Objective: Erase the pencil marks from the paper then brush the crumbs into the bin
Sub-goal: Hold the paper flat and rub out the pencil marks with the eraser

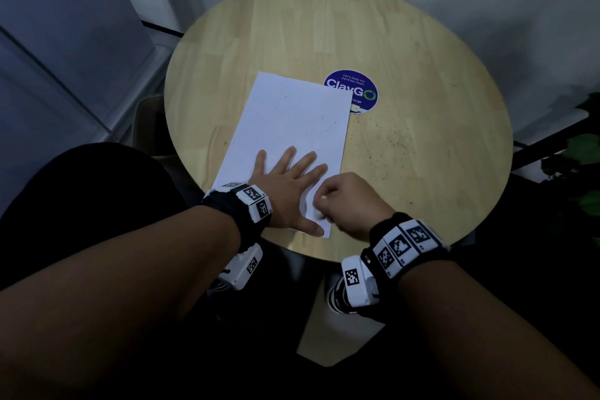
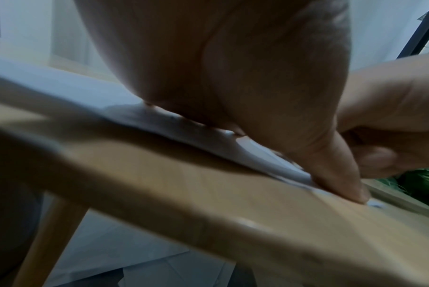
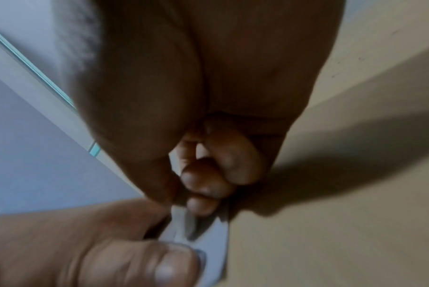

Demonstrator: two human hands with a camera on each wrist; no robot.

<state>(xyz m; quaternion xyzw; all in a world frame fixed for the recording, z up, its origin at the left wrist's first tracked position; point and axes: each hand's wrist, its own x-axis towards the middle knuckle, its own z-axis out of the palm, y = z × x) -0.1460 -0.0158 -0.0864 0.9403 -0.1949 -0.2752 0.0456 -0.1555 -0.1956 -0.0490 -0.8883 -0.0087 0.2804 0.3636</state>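
A white paper (image 1: 285, 120) lies on the round wooden table (image 1: 422, 58). My left hand (image 1: 289, 185) presses flat on its near part, fingers spread and thumb at the near right corner. My right hand (image 1: 344, 201) is curled just right of it and pinches a small white eraser (image 1: 317, 209) against the paper's near right corner. In the right wrist view the eraser (image 3: 183, 223) shows below the curled fingertips (image 3: 203, 205), on the paper (image 3: 213, 242). In the left wrist view the left hand (image 2: 233, 77) lies on the paper (image 2: 159, 116). Dark crumbs (image 1: 389, 140) are scattered on the table right of the paper.
A round blue ClayGo sticker (image 1: 357, 91) lies partly under the paper's far right corner. A beige object (image 1: 146, 120) stands under the table's left edge. Green plant leaves (image 1: 584, 153) are at the far right. White walls close in behind the table.
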